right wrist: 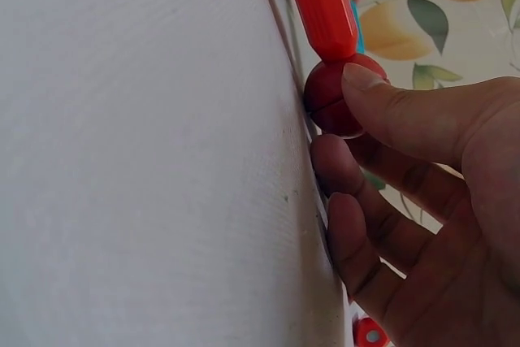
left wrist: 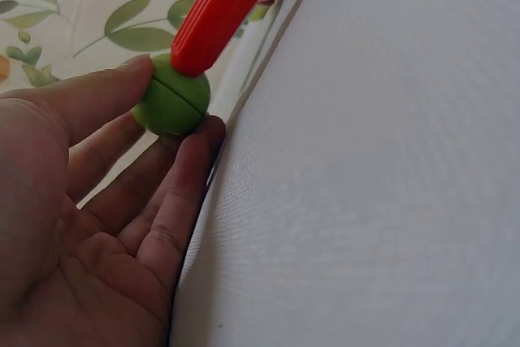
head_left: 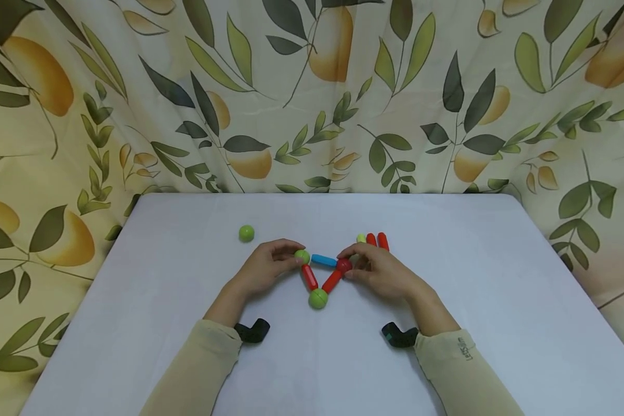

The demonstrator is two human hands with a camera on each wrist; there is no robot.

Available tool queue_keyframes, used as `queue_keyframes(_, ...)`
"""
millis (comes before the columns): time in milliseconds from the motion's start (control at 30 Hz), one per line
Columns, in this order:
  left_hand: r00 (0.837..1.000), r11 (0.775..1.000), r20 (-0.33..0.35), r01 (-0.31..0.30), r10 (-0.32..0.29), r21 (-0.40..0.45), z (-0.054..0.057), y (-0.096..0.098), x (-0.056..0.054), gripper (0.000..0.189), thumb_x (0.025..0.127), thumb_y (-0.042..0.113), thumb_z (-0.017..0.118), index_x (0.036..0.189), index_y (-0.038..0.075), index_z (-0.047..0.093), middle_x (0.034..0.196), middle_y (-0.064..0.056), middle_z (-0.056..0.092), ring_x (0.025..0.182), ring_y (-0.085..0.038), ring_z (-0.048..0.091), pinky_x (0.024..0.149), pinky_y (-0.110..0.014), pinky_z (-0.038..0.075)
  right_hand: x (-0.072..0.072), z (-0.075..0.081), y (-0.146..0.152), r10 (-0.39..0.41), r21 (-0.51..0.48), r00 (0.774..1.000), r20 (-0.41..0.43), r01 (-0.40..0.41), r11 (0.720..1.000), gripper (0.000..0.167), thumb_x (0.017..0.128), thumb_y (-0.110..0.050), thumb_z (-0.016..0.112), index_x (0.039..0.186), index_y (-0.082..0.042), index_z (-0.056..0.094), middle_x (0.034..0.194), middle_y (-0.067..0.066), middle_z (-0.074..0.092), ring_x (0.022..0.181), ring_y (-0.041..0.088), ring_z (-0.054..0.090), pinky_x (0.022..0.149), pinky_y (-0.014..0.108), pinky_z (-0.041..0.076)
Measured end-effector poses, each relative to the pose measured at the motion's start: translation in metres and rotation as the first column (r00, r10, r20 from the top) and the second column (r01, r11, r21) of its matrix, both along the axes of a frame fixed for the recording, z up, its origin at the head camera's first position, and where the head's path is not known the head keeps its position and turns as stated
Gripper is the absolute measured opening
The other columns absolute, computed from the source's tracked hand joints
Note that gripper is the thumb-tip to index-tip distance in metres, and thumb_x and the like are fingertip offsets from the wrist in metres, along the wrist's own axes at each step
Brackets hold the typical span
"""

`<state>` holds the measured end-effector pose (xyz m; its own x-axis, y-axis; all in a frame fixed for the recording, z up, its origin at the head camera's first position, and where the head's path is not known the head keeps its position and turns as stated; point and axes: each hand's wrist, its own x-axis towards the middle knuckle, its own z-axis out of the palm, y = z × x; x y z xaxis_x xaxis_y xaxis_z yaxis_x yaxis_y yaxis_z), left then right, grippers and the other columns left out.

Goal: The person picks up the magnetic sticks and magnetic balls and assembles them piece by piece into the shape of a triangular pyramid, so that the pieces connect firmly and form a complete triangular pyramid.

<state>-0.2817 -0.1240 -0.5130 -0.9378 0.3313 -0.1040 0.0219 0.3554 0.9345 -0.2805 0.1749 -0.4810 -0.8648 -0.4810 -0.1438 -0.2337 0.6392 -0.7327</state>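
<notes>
A triangle of rods and balls lies on the table between the hands. My left hand (head_left: 262, 270) pinches its left green ball (left wrist: 172, 99) between thumb and fingers. With thumb and fingertips, my right hand (head_left: 382, 273) holds the dark red ball (right wrist: 341, 95) at the right corner. A blue rod (head_left: 324, 261) runs from the red ball, its left end right at the left green ball. Two red rods, the left (head_left: 309, 278) and the right (head_left: 331, 282), slant down to a green ball (head_left: 318, 299) at the near corner.
A loose green ball (head_left: 247, 233) sits behind the left hand. Behind the right hand lie two red rods (head_left: 382, 240) and a yellow-green piece (head_left: 361, 238), partly hidden. Black wrist devices (head_left: 253, 331) stick out by both sleeves. A patterned curtain (head_left: 312, 115) hangs behind the white table (head_left: 161, 231).
</notes>
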Motion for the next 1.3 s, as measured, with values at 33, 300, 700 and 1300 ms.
queue_keyframes(33,1.000,1.000,0.000,0.002,-0.002,0.004,-0.0002,0.0001,0.0002,0.030,0.097,0.028,0.075,0.127,0.026,0.071,0.122,0.007,0.072,0.111,-0.014,0.068,0.102,-0.041,0.053,0.0002,-0.0004,-0.0001,-0.002,-0.002,1.000,0.000,0.002,1.000,0.035,0.096,-0.023,0.076,0.129,-0.029,0.066,0.106,-0.002,0.066,0.097,0.020,0.060,0.084,0.036,0.052)
queue_keyframes(300,1.000,1.000,-0.007,0.015,-0.015,0.008,-0.0008,0.0016,-0.0006,0.028,0.097,0.027,0.074,0.125,0.027,0.071,0.121,0.006,0.073,0.110,-0.014,0.069,0.100,-0.039,0.054,0.0013,0.0017,-0.0010,-0.008,0.005,1.000,0.005,0.008,1.000,0.036,0.096,-0.023,0.076,0.129,-0.028,0.066,0.104,-0.001,0.065,0.095,0.021,0.059,0.082,0.036,0.051)
queue_keyframes(700,1.000,1.000,-0.008,0.011,-0.011,-0.018,-0.0015,0.0040,-0.0019,0.033,0.094,0.029,0.078,0.127,0.025,0.072,0.123,0.005,0.071,0.119,-0.019,0.065,0.108,-0.044,0.050,-0.0009,-0.0005,-0.0007,-0.013,0.012,0.999,-0.031,0.013,1.000,0.040,0.098,-0.021,0.072,0.137,-0.028,0.064,0.100,-0.001,0.064,0.094,0.021,0.058,0.080,0.035,0.051)
queue_keyframes(1300,1.000,0.999,-0.030,-0.006,0.004,-0.050,-0.0027,0.0033,0.0008,0.030,0.096,0.026,0.076,0.126,0.024,0.073,0.124,0.004,0.071,0.120,-0.017,0.064,0.107,-0.042,0.051,0.0000,-0.0003,-0.0018,-0.040,0.000,0.999,-0.018,0.040,0.999,0.038,0.099,-0.024,0.072,0.136,-0.027,0.066,0.105,-0.001,0.066,0.096,0.021,0.059,0.084,0.037,0.051)
